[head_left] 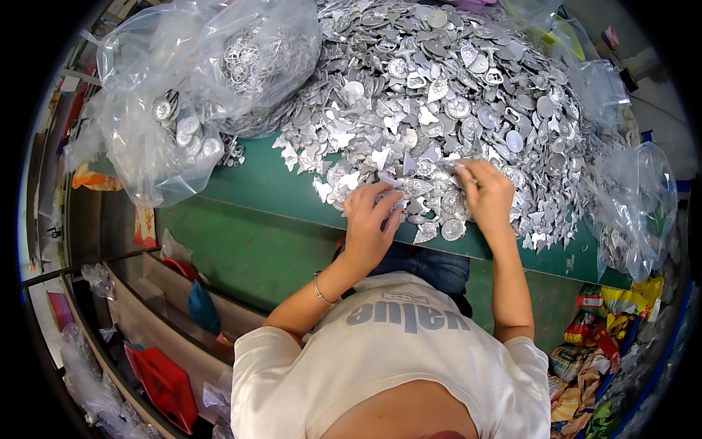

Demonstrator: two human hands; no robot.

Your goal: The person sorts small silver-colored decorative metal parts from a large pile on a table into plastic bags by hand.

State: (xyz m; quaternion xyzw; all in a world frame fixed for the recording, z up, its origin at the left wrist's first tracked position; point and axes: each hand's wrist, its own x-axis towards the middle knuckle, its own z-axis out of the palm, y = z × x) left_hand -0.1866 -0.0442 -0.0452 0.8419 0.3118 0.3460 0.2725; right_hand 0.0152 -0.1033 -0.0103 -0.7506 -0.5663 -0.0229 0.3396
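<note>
We judge the handling of the silver metal pieces (453,102) to be far from complete. The main quantity lies loose in a broad heap across the far side and right of the green worktop (252,186), with flat discs, ornate rounds and winged shapes intermixed. We see no separate, finished group beside the hands.

Contained portions are as follows. At the far left, a clear bag (289,29) encloses openwork ring-shaped pieces (245,66); just beside it, on the near side, oval pieces (189,132) show through clear plastic. At the right edge, another clear bag (647,197) has a few pieces at its near end. We cannot tell whether these portions are finished or waiting.

Left hand (371,219): the grip is partly curled over pieces at the near edge of the heap. We cannot tell whether it holds one.

Right hand (488,192): thumb and forefinger draw together at a small piece in the heap, right of the left hand. We cannot confirm that the grip has closed on it.

Remaining quantity: by our judgement, nearly the whole heap.
</note>
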